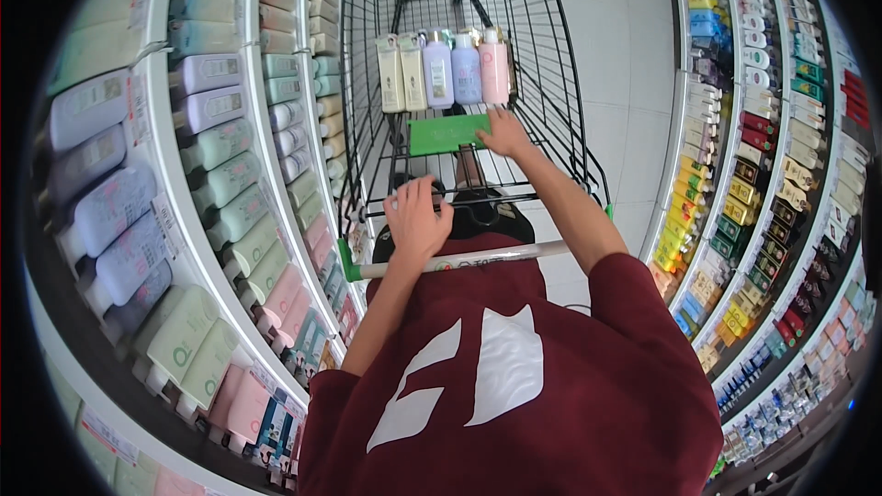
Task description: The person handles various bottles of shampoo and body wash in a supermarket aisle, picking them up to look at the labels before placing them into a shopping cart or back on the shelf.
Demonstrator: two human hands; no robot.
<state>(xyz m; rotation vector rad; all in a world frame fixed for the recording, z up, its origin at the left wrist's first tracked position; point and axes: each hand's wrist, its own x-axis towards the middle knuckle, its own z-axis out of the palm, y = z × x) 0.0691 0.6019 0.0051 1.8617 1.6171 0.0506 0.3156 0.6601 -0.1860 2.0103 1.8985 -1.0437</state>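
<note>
Bottles (467, 75) in cart (533, 252), left shelves (154, 101) alongside, right shelves (684, 73) opposite

Bare left hand (418, 216): back faces up, fingers curve loosely, thumb stands apart. Bare left forearm (383, 308): slants inward. Bare right hand (505, 134): sits farther forward, fingers bent. Bare right forearm (571, 202): slants inward.

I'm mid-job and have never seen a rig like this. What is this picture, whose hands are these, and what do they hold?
No machine here: these are one person's bare hands, seen from a fisheye camera on their head, looking down. That lens bends straight edges. Ahead is a wire cart, where two cream containers, two purple bottles and a pink bottle stand in a row. The right hand holds the green panel by its right end. The left hand, fingers bent, shows nothing in it. Stocked shelves line both sides.
</note>
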